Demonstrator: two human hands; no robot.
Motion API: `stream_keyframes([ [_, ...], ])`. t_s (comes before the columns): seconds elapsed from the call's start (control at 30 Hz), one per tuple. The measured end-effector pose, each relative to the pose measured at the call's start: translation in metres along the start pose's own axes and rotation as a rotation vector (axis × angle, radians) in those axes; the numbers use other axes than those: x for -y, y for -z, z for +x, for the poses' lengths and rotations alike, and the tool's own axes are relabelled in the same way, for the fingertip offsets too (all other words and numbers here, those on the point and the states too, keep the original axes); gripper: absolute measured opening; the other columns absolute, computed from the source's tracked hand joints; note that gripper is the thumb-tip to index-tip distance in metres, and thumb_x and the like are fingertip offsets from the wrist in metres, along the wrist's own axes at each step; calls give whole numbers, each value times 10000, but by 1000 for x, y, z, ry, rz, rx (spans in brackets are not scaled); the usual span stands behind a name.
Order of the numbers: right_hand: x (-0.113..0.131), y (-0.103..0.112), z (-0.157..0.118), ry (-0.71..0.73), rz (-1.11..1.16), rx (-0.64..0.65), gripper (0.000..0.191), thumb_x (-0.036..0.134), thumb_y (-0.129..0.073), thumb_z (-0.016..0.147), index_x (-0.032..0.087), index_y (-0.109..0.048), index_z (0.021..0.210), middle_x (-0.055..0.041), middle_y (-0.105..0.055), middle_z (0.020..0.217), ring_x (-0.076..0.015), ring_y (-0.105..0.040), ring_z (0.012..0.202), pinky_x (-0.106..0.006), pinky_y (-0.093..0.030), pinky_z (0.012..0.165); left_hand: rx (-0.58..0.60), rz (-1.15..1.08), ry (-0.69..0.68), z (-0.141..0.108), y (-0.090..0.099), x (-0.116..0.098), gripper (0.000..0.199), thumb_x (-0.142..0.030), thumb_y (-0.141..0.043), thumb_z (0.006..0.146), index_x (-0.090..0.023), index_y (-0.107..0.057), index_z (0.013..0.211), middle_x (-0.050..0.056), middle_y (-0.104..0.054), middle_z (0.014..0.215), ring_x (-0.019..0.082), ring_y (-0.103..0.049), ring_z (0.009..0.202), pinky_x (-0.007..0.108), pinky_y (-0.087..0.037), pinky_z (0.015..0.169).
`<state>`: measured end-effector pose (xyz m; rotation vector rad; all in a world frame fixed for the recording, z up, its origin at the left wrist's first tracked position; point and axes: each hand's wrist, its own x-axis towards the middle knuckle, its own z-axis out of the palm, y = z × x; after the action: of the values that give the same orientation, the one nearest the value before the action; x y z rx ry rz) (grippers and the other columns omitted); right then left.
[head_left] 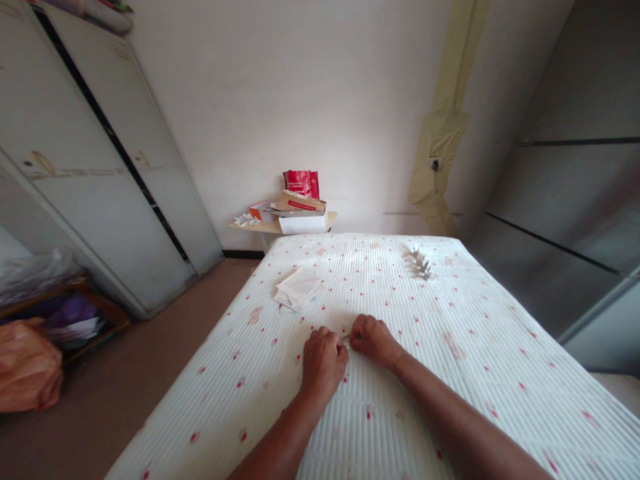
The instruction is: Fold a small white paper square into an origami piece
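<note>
My left hand [325, 360] and my right hand [374, 339] are close together above the quilted white bedcover [400, 427], fingers curled in a pinch. Between their fingertips shows a small pale piece of paper [346, 341], mostly hidden by the fingers. Beyond my left hand lies a loose stack of printed paper sheets [299, 288]. Farther off to the right rests a little row of small greyish-white folded pieces [420, 262], too small to make out in detail.
Against the far wall, a small table [270, 227] carries a white box [303, 224], a red bag [300, 183] and a heap of small white pieces [246, 220]. Grey cabinets [115, 153] stand at left. An orange bag [29, 365] sits on the floor.
</note>
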<state>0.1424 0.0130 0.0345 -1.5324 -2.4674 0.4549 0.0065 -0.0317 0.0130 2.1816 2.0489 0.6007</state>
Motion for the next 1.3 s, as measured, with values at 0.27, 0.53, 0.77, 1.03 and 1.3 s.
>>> stream_keyframes([
  [0.27, -3, -1, 1, 7, 73, -19, 123, 118, -539, 681, 177, -647, 678, -23, -601, 811, -129, -529, 744, -219, -332, 623, 18, -50, 78, 4, -1, 1, 52, -134, -566, 702, -182, -570, 720, -6, -579, 772, 145, -517, 799, 245, -341, 709],
  [0.53, -9, -3, 2, 16, 134, -18, 127, 94, -532, 676, 170, -634, 678, -16, -594, 808, -120, -537, 747, -211, -334, 635, 85, -46, 150, 9, 6, -2, 66, -137, -567, 712, -195, -573, 743, -14, -594, 817, 134, -534, 811, 236, -344, 691],
  [0.77, -4, -6, 1, -33, 103, -73, 41, 205, -622, 673, 165, -610, 673, -14, -580, 788, -131, -518, 752, -226, -324, 638, 81, -38, 137, 9, 7, -3, 70, -125, -551, 707, -191, -556, 730, -7, -590, 801, 138, -533, 806, 240, -342, 689],
  [1.03, -6, -6, 2, -55, 140, -60, 39, 132, -600, 657, 167, -616, 658, -15, -586, 793, -126, -531, 744, -215, -346, 647, 86, -61, 135, 9, 3, 1, 179, -152, -582, 693, -209, -529, 854, -15, -593, 839, 142, -534, 812, 237, -336, 662],
  [1.3, -15, -4, 2, -53, 178, -47, 102, 68, -552, 644, 156, -604, 638, -17, -578, 774, -113, -532, 710, -194, -360, 629, 105, -41, 116, 6, 9, -4, 190, -161, -580, 727, -232, -593, 903, -7, -594, 892, 141, -524, 860, 236, -338, 715],
])
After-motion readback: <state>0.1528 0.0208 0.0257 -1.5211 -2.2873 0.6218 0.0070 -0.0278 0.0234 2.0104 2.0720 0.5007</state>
